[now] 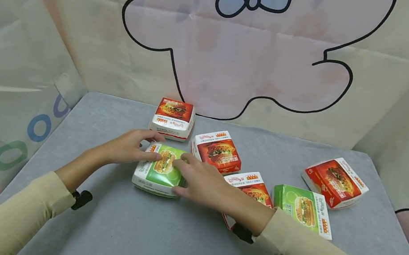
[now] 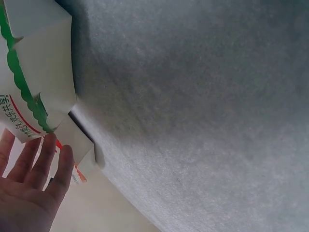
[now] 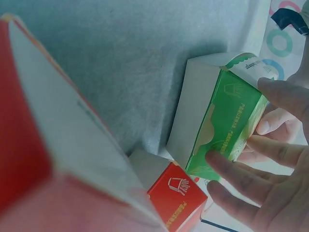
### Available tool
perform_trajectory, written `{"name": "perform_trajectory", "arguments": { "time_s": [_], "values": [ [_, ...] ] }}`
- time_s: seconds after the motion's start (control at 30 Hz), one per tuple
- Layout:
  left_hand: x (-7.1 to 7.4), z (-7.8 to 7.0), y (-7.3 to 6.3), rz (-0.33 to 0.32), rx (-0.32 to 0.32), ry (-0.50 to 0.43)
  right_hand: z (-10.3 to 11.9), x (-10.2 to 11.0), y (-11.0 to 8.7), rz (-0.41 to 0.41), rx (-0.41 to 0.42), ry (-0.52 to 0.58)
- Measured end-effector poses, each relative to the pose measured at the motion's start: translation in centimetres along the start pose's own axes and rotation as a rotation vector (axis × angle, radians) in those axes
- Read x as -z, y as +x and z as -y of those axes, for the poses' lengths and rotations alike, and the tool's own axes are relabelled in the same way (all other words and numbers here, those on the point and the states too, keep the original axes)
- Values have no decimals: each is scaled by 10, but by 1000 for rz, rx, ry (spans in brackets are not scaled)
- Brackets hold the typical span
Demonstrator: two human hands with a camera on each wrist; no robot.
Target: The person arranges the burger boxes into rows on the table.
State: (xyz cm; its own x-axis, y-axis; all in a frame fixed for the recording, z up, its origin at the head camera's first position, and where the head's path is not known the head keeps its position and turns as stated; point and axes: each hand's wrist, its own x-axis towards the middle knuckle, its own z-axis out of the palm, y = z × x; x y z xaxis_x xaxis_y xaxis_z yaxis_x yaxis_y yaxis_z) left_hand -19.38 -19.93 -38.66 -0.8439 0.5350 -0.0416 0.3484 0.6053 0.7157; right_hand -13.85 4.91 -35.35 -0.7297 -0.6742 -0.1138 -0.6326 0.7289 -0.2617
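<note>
A green-and-white burger box [image 1: 154, 184] sits on the grey table between the two hands. My left hand [image 1: 130, 147] is at its left side, with the thumb over the top; in the left wrist view the fingers [image 2: 44, 162] reach out nearly straight at the box's edge. From the right, my right hand [image 1: 205, 184] has its fingers spread at the box's printed side, as the right wrist view shows with the green panel [image 3: 231, 116]. Just behind stands a red-and-white burger box [image 1: 173, 118], and another red box [image 1: 221, 150] lies to the right.
A third red box [image 1: 255, 190] lies partly hidden under the right forearm. Farther right are a second green box [image 1: 302, 209] and one more red box [image 1: 335, 182]. A patterned cloth backdrop [image 1: 238, 70] rises behind the table [image 1: 120, 240].
</note>
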Motion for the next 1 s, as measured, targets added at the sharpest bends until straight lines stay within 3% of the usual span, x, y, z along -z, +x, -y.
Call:
{"name": "perform_trajectory", "arguments": {
  "time_s": [0.23,0.53,0.8,1.0],
  "values": [
    [0,0,-1,29,-4,-41,-5,4,3,65,7,26],
    [2,3,-3,77,-17,-69,-11,6,7,54,81,58],
    [4,1,-4,125,22,-74,-14,7,13,63,86,70],
    [4,2,-4,150,17,-95,-14,8,15,67,73,74]
  ]
}}
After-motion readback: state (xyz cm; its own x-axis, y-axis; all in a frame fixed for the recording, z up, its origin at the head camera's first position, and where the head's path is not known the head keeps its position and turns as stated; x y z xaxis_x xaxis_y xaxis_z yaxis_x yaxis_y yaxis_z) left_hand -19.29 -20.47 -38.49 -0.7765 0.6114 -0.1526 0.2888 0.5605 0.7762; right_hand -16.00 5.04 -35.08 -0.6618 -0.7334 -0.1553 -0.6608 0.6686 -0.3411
